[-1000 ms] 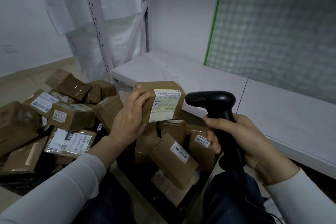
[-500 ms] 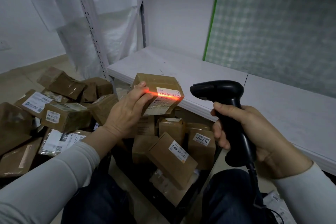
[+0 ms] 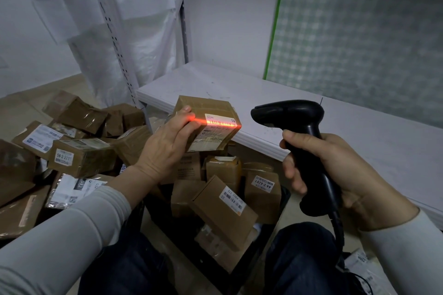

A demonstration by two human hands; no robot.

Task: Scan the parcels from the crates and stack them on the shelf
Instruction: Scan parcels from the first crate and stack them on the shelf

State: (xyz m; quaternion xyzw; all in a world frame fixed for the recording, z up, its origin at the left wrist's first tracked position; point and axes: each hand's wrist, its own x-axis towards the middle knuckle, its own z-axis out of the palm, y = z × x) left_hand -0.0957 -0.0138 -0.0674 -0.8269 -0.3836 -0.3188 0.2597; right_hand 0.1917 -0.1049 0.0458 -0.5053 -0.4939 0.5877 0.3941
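Two hands busy on our end. Our left hand (image 3: 165,148) grips a small brown cardboard parcel (image 3: 211,124), fingers curled over its top edge and thumb underneath, holding it up just in front of the white shelf board (image 3: 359,127), near the shelf's left end. The parcel is tilted so its white shipping label (image 3: 221,123) faces the barcode scanner (image 3: 294,127). A red scan line (image 3: 215,123) runs across the label's barcode and spills onto our fingertips.

Our right hand (image 3: 335,175) is wrapped tight round the black scanner's handle, also in front of the shelf's front edge, nose pointed at the parcel and not touching it. Its cable (image 3: 338,227) hangs off the base of the handle.

Below the shelf's front edge sits a dark crate (image 3: 155,213) between our knees, with more boxes in it, including one labelled 507 P802 (image 3: 223,211) and one labelled 44-2-4201 (image 3: 262,191). Off the shelf's left end there's a loose heap of taped parcels (image 3: 81,158) on the floor. Behind the shelf stands a checked panel with a green edge (image 3: 359,31).
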